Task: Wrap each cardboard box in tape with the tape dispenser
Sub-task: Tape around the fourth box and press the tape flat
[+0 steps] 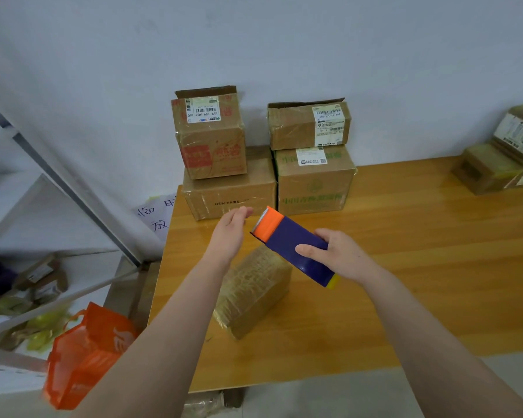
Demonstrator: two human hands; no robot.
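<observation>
A purple tape dispenser [293,245] with an orange toothed head and a yellow end is held in the air by my right hand [341,254], which grips its rear half. My left hand [231,232] hovers just left of the orange head, fingers relaxed and holding nothing. Below both hands a small cardboard box [254,294] covered in glossy tape lies on the wooden table [405,267]. Against the wall stand two stacks of cardboard boxes: a red-printed box [210,137] on a wide box [230,194], and a labelled box [308,125] on a green-printed box [314,182].
More taped boxes [501,158] sit at the table's far right. An orange mesh bag [85,354] hangs off the table's left side, beside a white shelf frame [73,188] with parcels below. A paper sign [157,215] leans on the wall.
</observation>
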